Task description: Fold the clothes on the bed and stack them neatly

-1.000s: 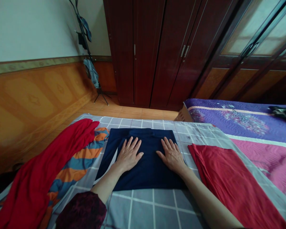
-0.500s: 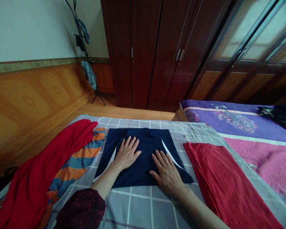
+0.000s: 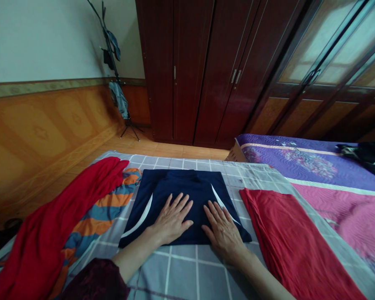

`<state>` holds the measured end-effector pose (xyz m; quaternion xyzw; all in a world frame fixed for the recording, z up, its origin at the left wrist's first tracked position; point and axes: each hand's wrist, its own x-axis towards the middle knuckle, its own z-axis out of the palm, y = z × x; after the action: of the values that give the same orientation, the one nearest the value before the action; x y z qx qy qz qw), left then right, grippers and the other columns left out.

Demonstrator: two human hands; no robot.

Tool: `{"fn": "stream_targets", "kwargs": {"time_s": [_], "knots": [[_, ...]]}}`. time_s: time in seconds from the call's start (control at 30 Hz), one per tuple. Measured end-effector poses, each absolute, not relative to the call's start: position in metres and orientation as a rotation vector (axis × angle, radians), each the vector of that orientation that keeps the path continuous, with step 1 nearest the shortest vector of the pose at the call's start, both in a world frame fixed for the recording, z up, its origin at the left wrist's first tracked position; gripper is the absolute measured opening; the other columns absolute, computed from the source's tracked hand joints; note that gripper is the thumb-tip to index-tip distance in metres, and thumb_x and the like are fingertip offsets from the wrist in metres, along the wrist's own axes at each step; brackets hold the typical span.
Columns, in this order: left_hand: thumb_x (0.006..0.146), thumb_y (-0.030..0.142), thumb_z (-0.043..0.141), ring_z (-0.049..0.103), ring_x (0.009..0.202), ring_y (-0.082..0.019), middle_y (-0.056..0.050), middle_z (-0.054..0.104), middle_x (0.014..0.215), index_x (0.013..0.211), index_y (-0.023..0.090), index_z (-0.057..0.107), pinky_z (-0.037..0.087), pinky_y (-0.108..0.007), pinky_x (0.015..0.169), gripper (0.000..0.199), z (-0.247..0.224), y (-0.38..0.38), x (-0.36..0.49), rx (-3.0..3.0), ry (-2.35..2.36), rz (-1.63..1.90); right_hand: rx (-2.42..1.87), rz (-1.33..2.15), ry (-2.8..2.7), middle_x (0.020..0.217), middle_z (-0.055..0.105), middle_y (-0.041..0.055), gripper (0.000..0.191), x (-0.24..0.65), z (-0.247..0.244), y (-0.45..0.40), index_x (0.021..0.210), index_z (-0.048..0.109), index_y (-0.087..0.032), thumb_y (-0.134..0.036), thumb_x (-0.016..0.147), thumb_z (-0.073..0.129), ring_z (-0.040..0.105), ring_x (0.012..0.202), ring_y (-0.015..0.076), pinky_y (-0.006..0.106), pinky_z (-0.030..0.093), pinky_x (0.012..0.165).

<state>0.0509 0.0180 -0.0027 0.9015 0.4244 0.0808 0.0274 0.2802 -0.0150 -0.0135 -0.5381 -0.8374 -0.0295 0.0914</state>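
Observation:
A navy blue garment (image 3: pixel 183 183) with a curved white stripe on each side lies folded on the grey checked bedsheet (image 3: pixel 181 266). It looks like a shirt, though my hands cover part of it. My left hand (image 3: pixel 174 219) rests flat on its middle, fingers spread. Flat on its right part, beside the right white stripe, lies my right hand (image 3: pixel 222 229) with its fingers stretched out. Neither hand grips anything. To the right is a folded red garment (image 3: pixel 293 237), apart from the navy one.
On the left, a red cloth (image 3: pixel 59 225) lies over an orange and blue striped cloth (image 3: pixel 96 223). Beyond the bed stand a dark red wardrobe (image 3: pixel 187 83) and a coat rack (image 3: pixel 112 62). A second bed with a purple and pink cover (image 3: pixel 318 162) is at the right.
My left hand has slid toward me and to the right over the navy garment. My right hand has shifted slightly nearer to me. The wrinkles near the garment's far edge look smoother.

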Motion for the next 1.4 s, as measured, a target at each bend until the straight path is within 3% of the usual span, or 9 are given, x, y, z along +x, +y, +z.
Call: {"fn": "stream_targets", "kwargs": {"time_s": [0.17, 0.3, 0.4, 0.57, 0.8, 1.13, 1.3, 1.4], "knots": [[0.093, 0.048, 0.04, 0.016, 0.141, -0.028, -0.005, 0.025, 0.153, 0.147, 0.027, 0.02, 0.017, -0.054, 0.111, 0.062, -0.006, 0.013, 0.015, 2.81, 1.434, 0.259, -1.672, -0.119, -2.408, 0.148, 0.03, 0.0149, 0.056, 0.28, -0.012, -0.019, 0.138, 0.043, -0.013, -0.045, 0.092, 0.044, 0.026, 0.137, 0.0316, 0.051, 0.028, 0.108], [0.093, 0.049, 0.039, 0.018, 0.141, -0.027, -0.005, 0.023, 0.153, 0.147, 0.028, 0.019, 0.02, -0.053, 0.111, 0.061, -0.01, 0.008, 0.012, 2.812, 1.436, 0.265, -1.465, 0.01, -2.574, 0.151, 0.023, 0.0109, 0.057, 0.244, -0.004, -0.021, 0.143, 0.036, -0.02, -0.038, 0.091, 0.048, 0.021, 0.139, 0.0289, 0.049, 0.025, 0.111], [0.094, 0.05, 0.037, 0.019, 0.14, -0.027, -0.005, 0.024, 0.153, 0.147, 0.028, 0.019, 0.021, -0.051, 0.111, 0.06, -0.01, 0.006, 0.008, 2.806, 1.445, 0.255, -1.432, 0.086, -2.628, 0.151, 0.023, 0.0104, 0.062, 0.236, 0.0, -0.016, 0.145, 0.032, -0.022, -0.045, 0.09, 0.049, 0.02, 0.139, 0.0295, 0.051, 0.024, 0.111], [0.094, 0.051, 0.036, 0.023, 0.139, -0.026, -0.004, 0.028, 0.152, 0.147, 0.029, 0.02, 0.019, -0.05, 0.112, 0.06, -0.009, 0.003, -0.02, 2.811, 1.51, 0.289, -1.588, -0.019, -2.527, 0.15, 0.026, 0.0123, 0.063, 0.274, -0.006, -0.009, 0.144, 0.034, -0.019, -0.055, 0.092, 0.037, 0.021, 0.139, 0.0297, 0.052, 0.025, 0.11], [0.094, 0.05, 0.035, 0.026, 0.139, -0.025, -0.003, 0.031, 0.15, 0.147, 0.03, 0.021, 0.022, -0.048, 0.111, 0.059, -0.017, -0.008, -0.062, 2.778, 1.664, 0.288, -1.725, -0.195, -2.389, 0.148, 0.033, 0.0088, 0.063, 0.316, -0.022, -0.019, 0.141, 0.039, -0.019, -0.057, 0.091, 0.037, 0.026, 0.137, 0.0307, 0.052, 0.029, 0.107], [0.092, 0.049, 0.041, 0.041, 0.13, -0.026, -0.012, 0.042, 0.144, 0.14, 0.016, 0.039, 0.036, -0.043, 0.105, 0.058, -0.024, -0.028, -0.1, 2.67, 1.872, 0.407, -1.976, -0.143, -2.225, 0.12, 0.059, 0.019, 0.057, 0.348, 0.0, -0.025, 0.126, 0.052, -0.005, -0.049, 0.09, 0.04, 0.053, 0.112, 0.0326, 0.043, 0.048, 0.087], [0.091, 0.041, 0.045, 0.044, 0.128, -0.027, -0.01, 0.045, 0.141, 0.139, 0.019, 0.041, 0.036, -0.045, 0.105, 0.053, -0.019, -0.035, -0.089, 2.665, 1.863, 0.491, -2.185, -0.001, -2.184, 0.1, 0.062, 0.0139, 0.041, 0.344, 0.021, -0.009, 0.108, 0.059, -0.014, -0.047, 0.09, 0.044, 0.062, 0.095, 0.0289, 0.036, 0.049, 0.068], [0.09, 0.033, 0.047, 0.042, 0.129, -0.025, -0.007, 0.043, 0.143, 0.14, 0.023, 0.038, 0.035, -0.046, 0.107, 0.051, -0.008, -0.036, -0.065, 2.703, 1.728, 0.459, -2.312, 0.145, -2.154, 0.091, 0.065, 0.0097, 0.037, 0.341, 0.029, 0.002, 0.096, 0.059, -0.019, -0.052, 0.089, 0.044, 0.064, 0.087, 0.0284, 0.035, 0.045, 0.064]]}}
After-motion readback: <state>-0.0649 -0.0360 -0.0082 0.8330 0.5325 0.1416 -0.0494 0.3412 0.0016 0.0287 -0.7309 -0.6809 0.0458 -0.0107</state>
